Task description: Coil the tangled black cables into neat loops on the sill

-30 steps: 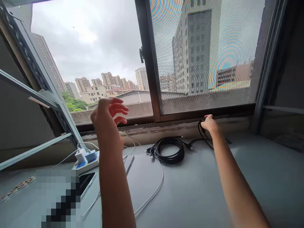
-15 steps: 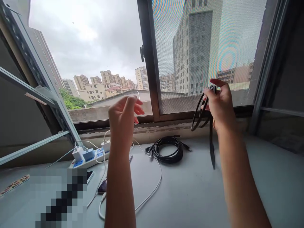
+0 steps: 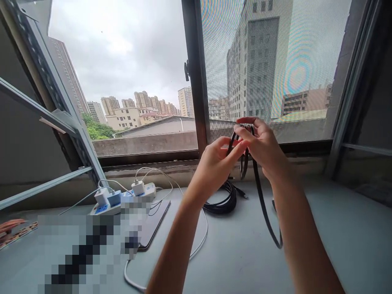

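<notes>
Raised above the table in front of the window, a black cable (image 3: 259,188) hangs in loops from my two hands. My right hand (image 3: 263,147) is closed around the top of the loops, its thumb and fingers pinching them. From the other side my left hand (image 3: 216,165) meets it, thumb and fingers closed about the strands of the loops. One longer length droops in a bend beside my right forearm, and a cable end shows partly behind that forearm. Behind and below my left hand, a coiled black cable (image 3: 222,206) lies on the table, partly hidden.
A white power strip (image 3: 150,190) with chargers (image 3: 137,188) and white cords stands at the back left. A tablet-like device (image 3: 154,226) lies nearby, partly blurred out. Metal shelf framing (image 3: 82,143) rises at left. Blurred fingers (image 3: 12,224) show at the left edge.
My left hand has moved right and taken hold of the looped cable. My right hand has come left and slightly down with it. Blurred fingers have appeared at the left edge.
</notes>
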Demonstrator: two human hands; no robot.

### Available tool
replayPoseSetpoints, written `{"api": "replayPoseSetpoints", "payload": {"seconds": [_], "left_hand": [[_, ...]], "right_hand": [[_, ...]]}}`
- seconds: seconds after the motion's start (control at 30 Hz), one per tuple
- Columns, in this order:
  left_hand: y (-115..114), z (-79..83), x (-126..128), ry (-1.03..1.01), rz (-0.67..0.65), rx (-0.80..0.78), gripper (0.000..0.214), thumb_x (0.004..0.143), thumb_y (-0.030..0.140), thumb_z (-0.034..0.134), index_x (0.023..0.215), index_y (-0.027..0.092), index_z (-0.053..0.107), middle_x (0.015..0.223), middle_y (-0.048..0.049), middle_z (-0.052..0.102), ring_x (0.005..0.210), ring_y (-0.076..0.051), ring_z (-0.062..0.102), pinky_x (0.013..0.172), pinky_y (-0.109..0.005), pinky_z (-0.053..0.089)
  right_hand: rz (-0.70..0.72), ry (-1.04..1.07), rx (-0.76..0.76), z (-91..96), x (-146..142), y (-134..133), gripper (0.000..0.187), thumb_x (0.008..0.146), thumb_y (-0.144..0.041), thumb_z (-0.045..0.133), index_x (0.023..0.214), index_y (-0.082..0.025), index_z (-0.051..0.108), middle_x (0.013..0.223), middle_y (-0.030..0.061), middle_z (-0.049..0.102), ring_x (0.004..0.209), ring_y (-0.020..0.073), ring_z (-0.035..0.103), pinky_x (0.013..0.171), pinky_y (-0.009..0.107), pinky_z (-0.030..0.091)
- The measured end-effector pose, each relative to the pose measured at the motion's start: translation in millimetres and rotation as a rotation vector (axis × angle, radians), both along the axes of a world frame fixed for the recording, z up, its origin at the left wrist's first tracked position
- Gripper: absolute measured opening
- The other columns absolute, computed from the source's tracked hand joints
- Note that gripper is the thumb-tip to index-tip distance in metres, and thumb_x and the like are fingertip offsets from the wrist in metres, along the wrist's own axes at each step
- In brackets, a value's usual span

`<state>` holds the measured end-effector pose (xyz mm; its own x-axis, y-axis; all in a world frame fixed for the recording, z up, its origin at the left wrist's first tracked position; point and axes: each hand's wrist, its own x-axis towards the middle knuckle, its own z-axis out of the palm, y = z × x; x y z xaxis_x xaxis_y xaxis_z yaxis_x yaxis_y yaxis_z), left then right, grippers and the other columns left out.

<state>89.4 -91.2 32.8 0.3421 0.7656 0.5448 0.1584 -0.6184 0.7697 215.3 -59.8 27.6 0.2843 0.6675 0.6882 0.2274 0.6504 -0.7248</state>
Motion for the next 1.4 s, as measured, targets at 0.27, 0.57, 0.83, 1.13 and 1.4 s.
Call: {"api": "replayPoseSetpoints", "payload": {"seconds": [0.27, 0.57, 0.83, 1.13, 1.4], "left_hand": [[5, 15.2, -15, -0.469, 0.130, -0.048, 0.033, 0.086, 0.039, 0.060, 0.068, 0.022, 0.038, 0.043, 0.0108, 0.029, 0.030, -0.003, 0.025, 0.031, -0.018, 0.016], [4, 30.1, -52, -0.877, 0.394, 0.192, 0.032, 0.094, 0.028, 0.044, 0.063, 0.023, 0.035, 0.041, 0.0099, 0.024, 0.030, -0.004, 0.019, 0.031, -0.019, 0.012], [3, 33.5, -65, -1.039, 0.454, 0.289, 0.038, 0.098, 0.026, 0.035, 0.060, 0.022, 0.032, 0.039, 0.0085, 0.020, 0.031, -0.005, 0.016, 0.033, -0.020, 0.010], [-4, 30.3, -61, -1.179, 0.438, 0.321, 0.029, 0.094, 0.023, 0.035, 0.066, 0.022, 0.032, 0.042, 0.0077, 0.022, 0.032, -0.005, 0.020, 0.036, -0.020, 0.012], [1, 32.4, -55, -0.927, 0.303, 0.139, 0.013, 0.085, 0.024, 0.039, 0.073, 0.022, 0.038, 0.038, 0.0106, 0.029, 0.030, -0.006, 0.023, 0.032, -0.017, 0.018]], "right_hand": [[0.156, 0.049, -0.119, 0.3, 12, -10, 0.054, 0.085, -0.030, 0.053, 0.137, -0.020, 0.041, 0.097, 0.0094, 0.069, 0.079, 0.0215, 0.070, 0.040, 0.021, 0.051], [0.021, 0.174, -0.038, 6.1, 27, -13, 0.048, 0.080, -0.022, 0.058, 0.128, -0.017, 0.053, 0.104, 0.0076, 0.071, 0.069, 0.0142, 0.071, 0.035, 0.014, 0.047], [-0.197, 0.103, 0.020, 2.1, 29, -17, 0.037, 0.082, -0.044, 0.059, 0.104, -0.015, 0.070, 0.088, 0.0071, 0.075, 0.041, 0.0099, 0.062, 0.030, 0.016, 0.042], [0.032, 0.319, 0.058, 17.9, 14, -43, 0.039, 0.076, -0.038, 0.065, 0.112, -0.023, 0.058, 0.088, 0.0036, 0.072, 0.045, 0.0107, 0.060, 0.032, 0.019, 0.040], [0.057, 0.079, 0.135, 15.2, -3, -49, 0.067, 0.079, -0.033, 0.062, 0.141, -0.033, 0.039, 0.123, 0.0085, 0.060, 0.068, 0.0170, 0.068, 0.036, 0.021, 0.048]]}}
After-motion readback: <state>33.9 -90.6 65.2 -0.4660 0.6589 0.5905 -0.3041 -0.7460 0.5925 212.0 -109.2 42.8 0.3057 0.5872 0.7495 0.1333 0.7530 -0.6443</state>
